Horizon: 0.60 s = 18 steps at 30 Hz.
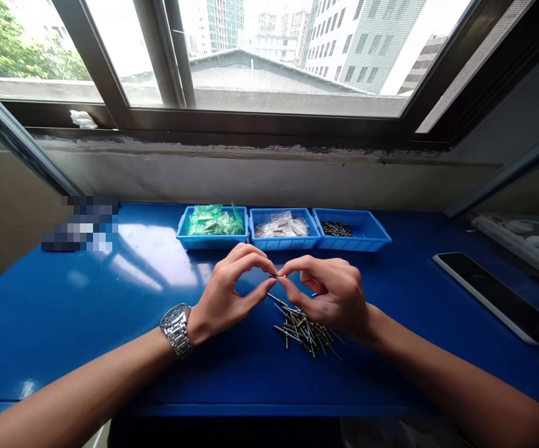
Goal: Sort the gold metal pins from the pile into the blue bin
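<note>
Between my left hand (229,292) and my right hand (337,292) is a small, thin metal pin (277,276). Thumb and forefinger of each hand pinch it, the fingertips almost meeting above the table, and they cover most of it. A loose pile of slim pins (304,330), silver with gold-coloured parts, lies on the blue table (223,373) just below my hands. My right hand hides the pile's upper right part. On my left wrist sits a metal watch (176,326).
Behind my hands stand three blue bins: one with green plastic packets (213,223), one with clear packets (282,226), one with dark thin pins (337,229). A phone (503,295) lies at the right. A window (279,62) fills the back.
</note>
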Each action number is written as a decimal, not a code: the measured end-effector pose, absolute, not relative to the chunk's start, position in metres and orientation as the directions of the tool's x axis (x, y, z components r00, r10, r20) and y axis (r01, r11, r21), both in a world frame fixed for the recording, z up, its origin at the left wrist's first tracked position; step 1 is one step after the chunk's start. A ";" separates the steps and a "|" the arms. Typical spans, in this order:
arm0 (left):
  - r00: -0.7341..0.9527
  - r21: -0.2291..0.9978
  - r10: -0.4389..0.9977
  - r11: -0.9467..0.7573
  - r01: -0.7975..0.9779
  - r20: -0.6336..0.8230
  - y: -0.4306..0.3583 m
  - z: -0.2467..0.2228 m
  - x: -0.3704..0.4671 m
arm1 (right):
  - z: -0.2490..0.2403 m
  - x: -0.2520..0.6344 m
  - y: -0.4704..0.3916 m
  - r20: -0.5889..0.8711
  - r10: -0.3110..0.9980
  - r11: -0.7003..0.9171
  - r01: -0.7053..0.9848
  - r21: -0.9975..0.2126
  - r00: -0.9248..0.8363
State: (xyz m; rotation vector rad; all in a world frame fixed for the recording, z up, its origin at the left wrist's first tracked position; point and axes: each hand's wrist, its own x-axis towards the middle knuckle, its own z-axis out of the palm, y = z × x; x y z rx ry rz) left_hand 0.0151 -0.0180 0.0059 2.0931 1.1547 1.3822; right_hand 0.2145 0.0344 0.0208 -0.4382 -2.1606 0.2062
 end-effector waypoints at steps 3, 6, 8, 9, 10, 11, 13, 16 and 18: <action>0.131 0.696 0.794 -0.588 0.412 0.593 -0.017 0.007 0.014 | 0.021 0.217 0.038 0.717 0.440 0.898 0.258 -0.356 -0.541; 0.117 0.691 0.786 -0.595 0.411 0.607 -0.016 0.008 0.014 | 0.017 0.217 0.043 0.645 0.467 0.879 0.240 -0.412 -0.605; 0.128 0.688 0.783 -0.601 0.407 0.609 -0.016 0.008 0.013 | 0.014 0.216 0.044 0.606 0.466 0.873 0.226 -0.432 -0.645; 0.133 0.687 0.782 -0.604 0.405 0.609 -0.017 0.008 0.013 | 0.013 0.216 0.045 0.595 0.464 0.872 0.220 -0.437 -0.656; 0.137 0.684 0.780 -0.607 0.404 0.611 -0.017 0.008 0.014 | 0.012 0.216 0.045 0.592 0.460 0.873 0.215 -0.438 -0.662; 0.139 0.682 0.778 -0.609 0.406 0.612 -0.018 0.008 0.014 | 0.012 0.216 0.045 0.594 0.457 0.874 0.212 -0.437 -0.662; 0.137 0.678 0.777 -0.609 0.413 0.614 -0.018 0.008 0.014 | 0.013 0.216 0.045 0.608 0.458 0.877 0.217 -0.429 -0.648; 0.120 0.680 0.783 -0.595 0.429 0.610 -0.017 0.007 0.014 | 0.018 0.216 0.042 0.655 0.466 0.882 0.247 -0.402 -0.596; 0.110 0.686 0.792 -0.581 0.438 0.600 -0.017 0.007 0.014 | 0.020 0.216 0.040 0.693 0.456 0.890 0.263 -0.373 -0.558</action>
